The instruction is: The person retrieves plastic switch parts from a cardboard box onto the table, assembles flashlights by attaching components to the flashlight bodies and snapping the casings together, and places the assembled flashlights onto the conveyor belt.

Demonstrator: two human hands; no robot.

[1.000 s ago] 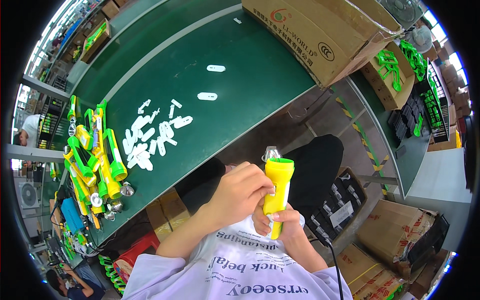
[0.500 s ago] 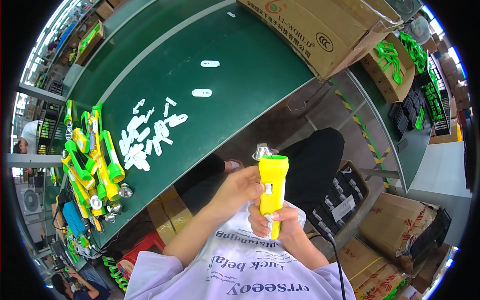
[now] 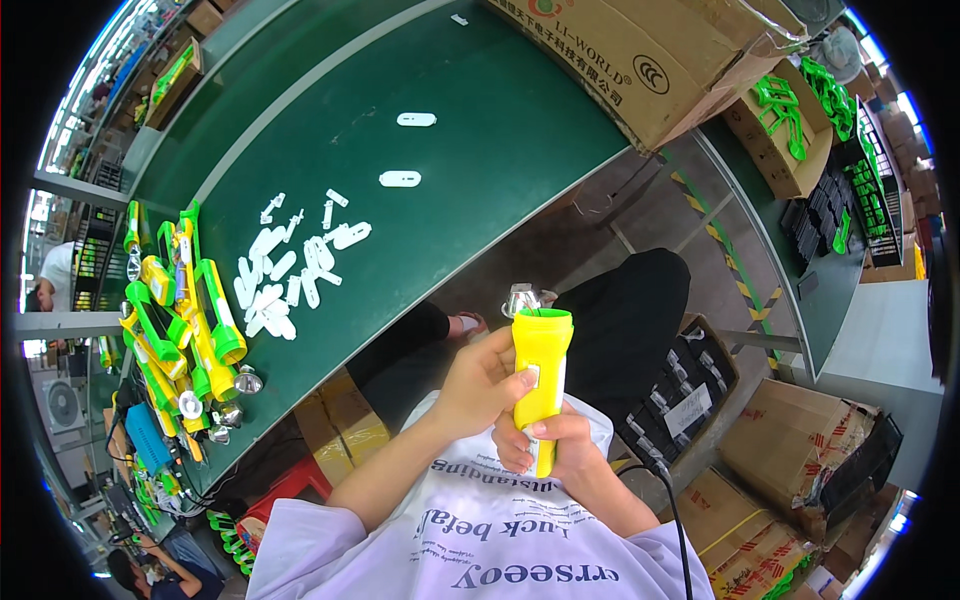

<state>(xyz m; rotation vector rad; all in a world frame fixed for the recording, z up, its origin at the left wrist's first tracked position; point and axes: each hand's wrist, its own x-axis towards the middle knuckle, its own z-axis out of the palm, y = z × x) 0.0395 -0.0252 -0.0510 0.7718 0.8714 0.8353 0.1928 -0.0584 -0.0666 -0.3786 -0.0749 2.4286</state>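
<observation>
A yellow flashlight body [image 3: 541, 385] with a bright green rim at its open top stands nearly upright in front of my shirt. A shiny reflector [image 3: 522, 298] sits just beyond the rim, apart from the opening. My right hand [image 3: 560, 440] is wrapped round the lower part, thumb across the front. My left hand [image 3: 482, 385] grips the upper body from the left; its thumb presses by a white switch piece [image 3: 532, 374], while its other fingers are partly hidden behind the body.
Loose white plastic parts [image 3: 285, 275] lie scattered on the green table [image 3: 450, 210]. To their left is a pile of yellow and green flashlights [image 3: 190, 320]. A large cardboard box [image 3: 640, 60] stands at the table's far right. By my right leg, an open carton [image 3: 680, 390] contains several reflectors.
The flashlight has turned slightly and shifted a little left in my hands. My left thumb has moved over the switch area, covering more of it. Both hands keep their grip.
</observation>
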